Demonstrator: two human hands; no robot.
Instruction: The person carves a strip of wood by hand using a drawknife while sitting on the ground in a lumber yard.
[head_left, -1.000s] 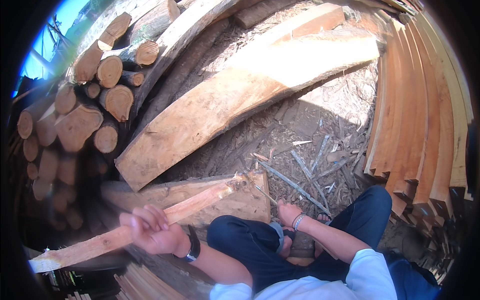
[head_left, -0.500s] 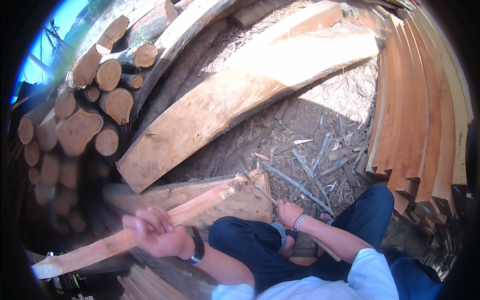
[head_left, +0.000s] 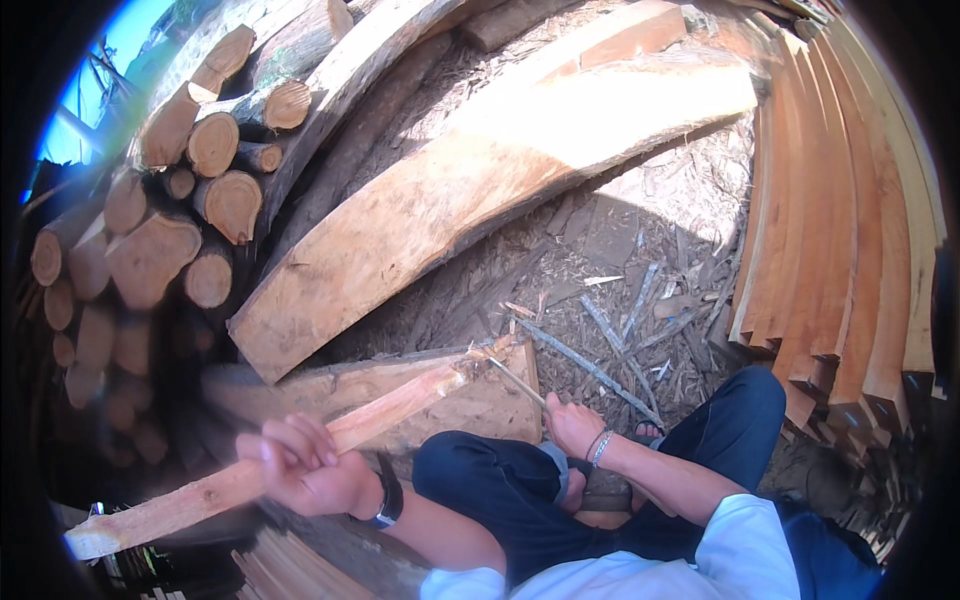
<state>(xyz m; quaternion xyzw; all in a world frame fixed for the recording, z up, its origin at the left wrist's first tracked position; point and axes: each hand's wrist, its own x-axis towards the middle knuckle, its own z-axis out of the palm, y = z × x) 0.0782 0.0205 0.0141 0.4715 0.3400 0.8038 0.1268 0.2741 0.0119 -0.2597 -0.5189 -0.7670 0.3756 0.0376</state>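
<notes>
My left hand is closed around a long, narrow wooden strip, pale with reddish streaks. The strip slopes from the lower left up to a ragged, frayed far end. Beneath that end lies a thick wooden plank on the ground. My right hand grips a thin-handled tool, whose tip reaches the strip's frayed end. Its shaft also runs back below my right forearm. The head of the tool is too small to make out. My knees are bent on either side of my right hand.
A large, broad slab lies across the ground ahead. Cut logs are stacked at the left, and long sawn boards at the right. Sticks and wood chips litter the ground. Thin wood pieces lie near my left elbow.
My right hand and the tool have shifted slightly left and up. My left hand and the strip stay in nearly the same place, while the whole view drifts a little.
</notes>
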